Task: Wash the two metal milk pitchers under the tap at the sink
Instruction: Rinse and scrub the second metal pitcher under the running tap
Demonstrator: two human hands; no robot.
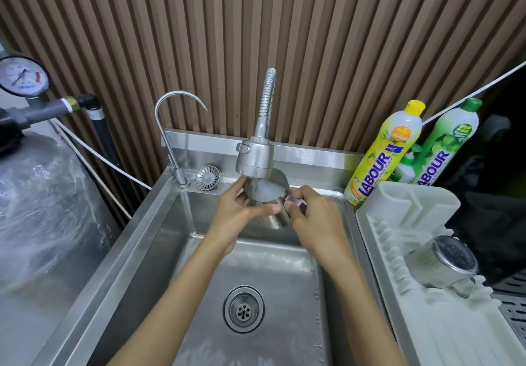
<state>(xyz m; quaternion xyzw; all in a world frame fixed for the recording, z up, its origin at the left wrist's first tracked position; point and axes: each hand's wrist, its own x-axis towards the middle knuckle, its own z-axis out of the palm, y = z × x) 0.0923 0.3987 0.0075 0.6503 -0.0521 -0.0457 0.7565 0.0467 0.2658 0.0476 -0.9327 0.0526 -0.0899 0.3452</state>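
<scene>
Forearms enter from the bottom edge, elbows cut off, reaching over the steel sink (148, 251) with its drain (243, 308) below them. Both hands meet at a metal milk pitcher (267, 194) held tilted just under the spray head of the flexible tap (255, 157), water foaming white inside it. Left hand (236, 209) wraps the pitcher's left side, thumb across the front wall, fingers behind and partly hidden. Right hand (313, 214) closes on the right side at what looks like the handle; contact there is blurred, hard to make out. Pitcher's lower body mostly hidden by both hands.

Readable text: yellow bottle (381, 155) and green bottle (444, 149) both read "LABOUR"; smaller label print too small to read. Green bottle partly hidden behind the yellow one and the white drying rack (427, 323). Second metal pitcher (444, 266) lies on its side in that rack, right of the sink.

Also: slim gooseneck tap (170, 126), loose strainer (207, 177) on the rim, pressure gauge (21, 76) at left, dial text unreadable.
</scene>
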